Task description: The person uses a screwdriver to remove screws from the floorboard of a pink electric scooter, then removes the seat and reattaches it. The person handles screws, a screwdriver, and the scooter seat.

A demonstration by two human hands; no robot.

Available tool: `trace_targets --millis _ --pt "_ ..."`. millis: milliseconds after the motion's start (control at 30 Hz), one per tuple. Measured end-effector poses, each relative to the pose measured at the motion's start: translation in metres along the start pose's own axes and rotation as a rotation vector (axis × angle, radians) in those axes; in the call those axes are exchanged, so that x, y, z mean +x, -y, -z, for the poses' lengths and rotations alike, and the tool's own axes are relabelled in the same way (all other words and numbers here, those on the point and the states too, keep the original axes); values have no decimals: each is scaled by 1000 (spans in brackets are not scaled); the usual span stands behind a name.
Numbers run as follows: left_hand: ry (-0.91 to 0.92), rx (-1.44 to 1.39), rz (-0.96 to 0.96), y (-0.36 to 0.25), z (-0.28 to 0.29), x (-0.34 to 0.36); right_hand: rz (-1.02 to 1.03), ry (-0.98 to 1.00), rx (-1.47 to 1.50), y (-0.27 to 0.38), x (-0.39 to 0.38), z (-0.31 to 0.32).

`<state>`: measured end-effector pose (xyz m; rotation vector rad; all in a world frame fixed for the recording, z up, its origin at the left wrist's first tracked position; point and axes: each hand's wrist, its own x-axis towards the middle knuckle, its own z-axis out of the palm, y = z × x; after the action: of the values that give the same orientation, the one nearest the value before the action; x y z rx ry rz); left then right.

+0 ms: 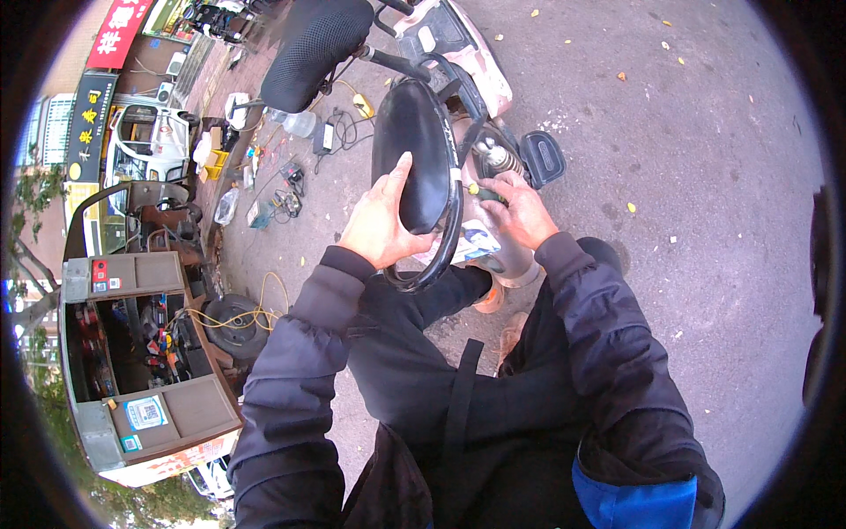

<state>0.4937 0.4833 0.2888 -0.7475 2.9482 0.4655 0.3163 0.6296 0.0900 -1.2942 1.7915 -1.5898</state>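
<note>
A black padded seat point(412, 145) of a scooter stands tilted up in front of me, a curved black rail point(455, 225) along its right side. My left hand point(381, 219) grips the seat's near left edge, thumb and one finger spread over its face; the other fingers are mostly hidden behind it. Just right of the rail, my right hand point(522, 212) is closed around a screwdriver point(485, 192) with a green and yellow handle, pointing left at the rail. Its tip is too small to make out. Beyond that hand shows a coil-spring shock absorber point(498, 157).
A black mesh-covered saddle point(317, 48) and pale scooter bodywork point(467, 53) lie farther off. A black oval part point(542, 157) sits right of the spring. Chargers and cables point(326, 137) litter the ground at left. An open tool cabinet point(145, 353) and a tyre point(233, 326) stand nearer left.
</note>
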Motion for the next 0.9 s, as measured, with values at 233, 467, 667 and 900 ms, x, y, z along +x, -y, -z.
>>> trace_targets --millis 233,467,667,900 --pt "-14 22 -11 -1 0 1 -14 -17 8 -4 4 3" --pt "22 -60 57 -5 3 1 5 -20 27 -3 1 0" --pt "28 -30 41 -5 6 2 11 -48 48 -4 3 1" --pt "0 7 3 -4 3 0 24 -36 30 -1 1 0"
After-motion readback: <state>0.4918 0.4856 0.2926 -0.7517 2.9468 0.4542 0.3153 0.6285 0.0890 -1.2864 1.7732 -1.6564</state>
